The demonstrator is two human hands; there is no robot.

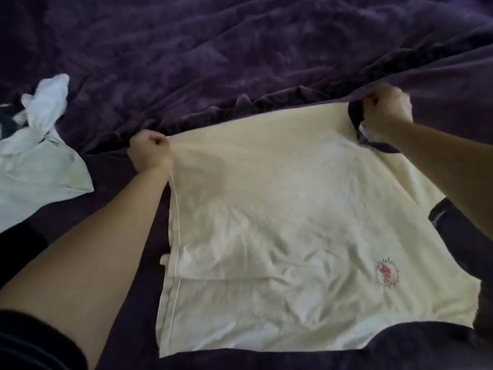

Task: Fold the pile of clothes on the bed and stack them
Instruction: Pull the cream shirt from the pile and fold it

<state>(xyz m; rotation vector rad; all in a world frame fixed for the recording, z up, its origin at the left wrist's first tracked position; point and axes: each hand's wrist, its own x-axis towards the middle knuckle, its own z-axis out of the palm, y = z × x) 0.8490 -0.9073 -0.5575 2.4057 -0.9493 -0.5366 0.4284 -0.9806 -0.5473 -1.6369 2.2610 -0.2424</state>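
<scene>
On the bed point(213, 49), a shirt point(280, 222) is spread flat, its far corners pinched by the left hand point(149, 153) and right hand point(384, 108). Folding seems barely begun, and a crumpled pile point(40, 145) is left unfolded.

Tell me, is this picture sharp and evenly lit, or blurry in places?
Head view: soft overall; the right hand gripping the cream cloth shirt looks motion-smeared, the left hand less so; light dim, brightest mid-shirt, the purple plush bedspread dark.

shirt point(280, 209): cream (red emblem point(387, 273), dark collar point(353, 113)) | blanket point(213, 49): purple | clothes pile point(40, 156): pale blue-white
</scene>
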